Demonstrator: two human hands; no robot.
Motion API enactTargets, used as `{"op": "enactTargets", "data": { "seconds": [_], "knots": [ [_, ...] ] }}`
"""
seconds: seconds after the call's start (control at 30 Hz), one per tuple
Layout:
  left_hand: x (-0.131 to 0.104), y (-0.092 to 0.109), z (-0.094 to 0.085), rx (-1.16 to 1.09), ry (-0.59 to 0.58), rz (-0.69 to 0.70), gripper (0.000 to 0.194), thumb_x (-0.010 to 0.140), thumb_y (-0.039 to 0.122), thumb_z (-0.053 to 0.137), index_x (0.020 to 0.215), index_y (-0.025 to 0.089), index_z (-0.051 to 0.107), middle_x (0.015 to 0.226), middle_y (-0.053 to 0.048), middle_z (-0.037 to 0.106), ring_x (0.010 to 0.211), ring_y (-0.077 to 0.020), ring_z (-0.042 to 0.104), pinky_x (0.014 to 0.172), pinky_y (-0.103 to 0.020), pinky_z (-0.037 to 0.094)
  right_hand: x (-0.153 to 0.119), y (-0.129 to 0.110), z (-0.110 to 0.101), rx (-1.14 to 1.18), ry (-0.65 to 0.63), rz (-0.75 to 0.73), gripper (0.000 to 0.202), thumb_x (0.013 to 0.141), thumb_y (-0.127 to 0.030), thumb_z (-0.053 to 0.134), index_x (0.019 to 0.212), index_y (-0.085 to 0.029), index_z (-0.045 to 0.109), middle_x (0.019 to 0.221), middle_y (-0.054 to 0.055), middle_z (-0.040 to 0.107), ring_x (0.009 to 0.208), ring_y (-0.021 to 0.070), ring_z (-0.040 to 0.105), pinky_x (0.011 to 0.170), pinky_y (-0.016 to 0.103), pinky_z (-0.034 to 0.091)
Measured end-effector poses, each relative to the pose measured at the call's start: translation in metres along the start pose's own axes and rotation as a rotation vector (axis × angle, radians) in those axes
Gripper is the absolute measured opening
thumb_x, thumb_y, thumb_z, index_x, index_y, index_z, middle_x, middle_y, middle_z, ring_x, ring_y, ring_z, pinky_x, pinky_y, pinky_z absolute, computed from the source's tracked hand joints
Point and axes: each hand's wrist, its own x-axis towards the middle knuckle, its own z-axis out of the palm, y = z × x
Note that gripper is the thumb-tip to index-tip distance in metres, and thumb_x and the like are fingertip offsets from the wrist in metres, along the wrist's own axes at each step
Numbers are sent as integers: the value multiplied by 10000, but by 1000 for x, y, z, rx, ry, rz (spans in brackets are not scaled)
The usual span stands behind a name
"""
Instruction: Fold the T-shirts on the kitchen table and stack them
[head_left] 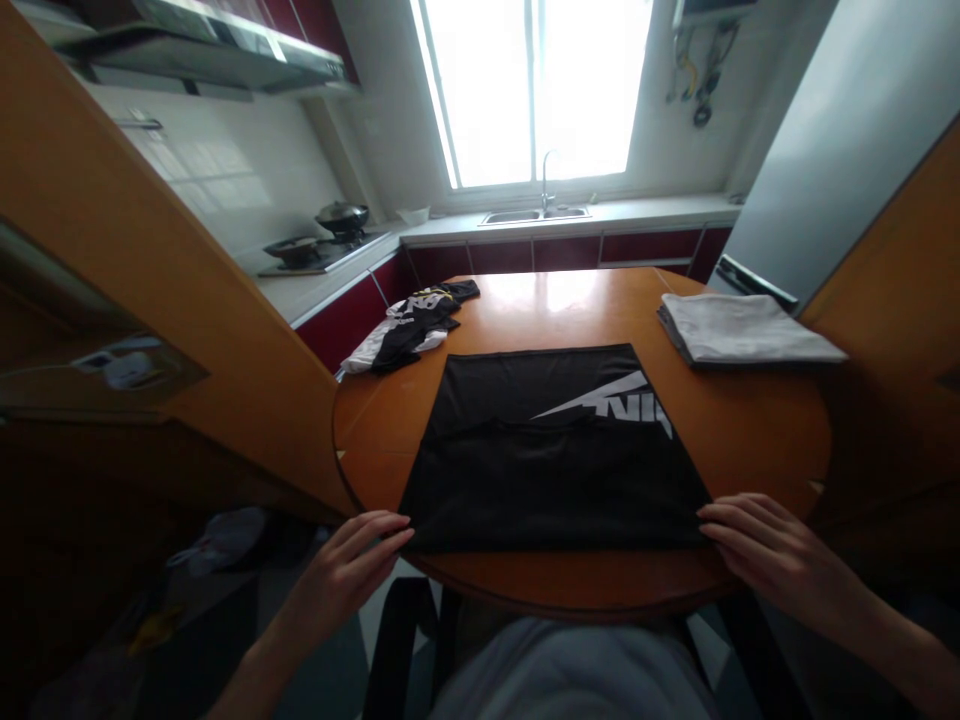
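Observation:
A black T-shirt (540, 490) lies spread on the round wooden table, its near part folded over so the neckline sits across the middle. White lettering shows on its far right part. At the shirt's near left corner, my left hand (364, 550) pinches the fabric between thumb and fingers. My right hand (761, 540) grips the near right corner the same way. Between the two hands the near edge runs nearly straight and looks smooth.
The wooden table (540, 310) also bears a heap of black and white clothes (412, 325) at the left and a folded grey-white cloth stack (750, 330) at the right. Beyond are a counter with a sink (532, 215) and a stove with pans (322, 252).

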Motion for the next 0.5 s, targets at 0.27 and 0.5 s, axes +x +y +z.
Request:
{"op": "enactTargets", "data": {
  "seconds": [0.27, 0.5],
  "knots": [
    [8, 5, -8, -130, 50, -14, 333, 924, 97, 615, 1200, 271, 679, 1169, -39, 722, 1121, -186, 656, 970, -311, 555, 6, 1, -8, 145, 121, 69, 294, 872, -98, 629, 1107, -265, 690, 1075, 40, 741, 1005, 200, 689, 882, 326, 556],
    [25, 12, -29, -349, 137, -44, 251, 900, 85, 594, 1074, 246, 677, 1120, -67, 725, 1106, -219, 667, 948, -363, 566, 21, 0, -31, 376, 205, 223, 235, 868, -153, 625, 1051, -295, 665, 1040, 45, 705, 989, 226, 691, 841, 317, 565]
  ]
}}
